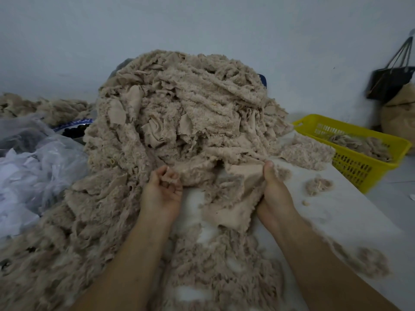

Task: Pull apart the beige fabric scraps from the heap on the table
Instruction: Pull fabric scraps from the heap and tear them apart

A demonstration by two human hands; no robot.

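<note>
heap [184,104] of beige fleece scraps: piled mid-surface [336,221], in front of me | my left grip [162,194]: fingers curled, pinching a fluffy edge [171,176] at the heap's foot | my right grip [276,194]: thumb clamped on a smooth-backed scrap [238,194] | right: yellow basket [359,167] holding more scraps | left: plastic bags [40,158]; blue-edged thing [74,125], print too blurred to read

- A yellow basket [352,169] with slotted walls stood at 3 o'clock.
- A black handbag [388,86] hung by its straps on the pale wall [202,23] at 2 o'clock.
- A brown sack [399,115] sat just under the handbag, behind the basket.
- Clear plastic bags [33,167] lay crumpled at 9 o'clock.
- A blue-and-white patterned rim [74,124] showed beside these bags; its kind was not clear.
</note>
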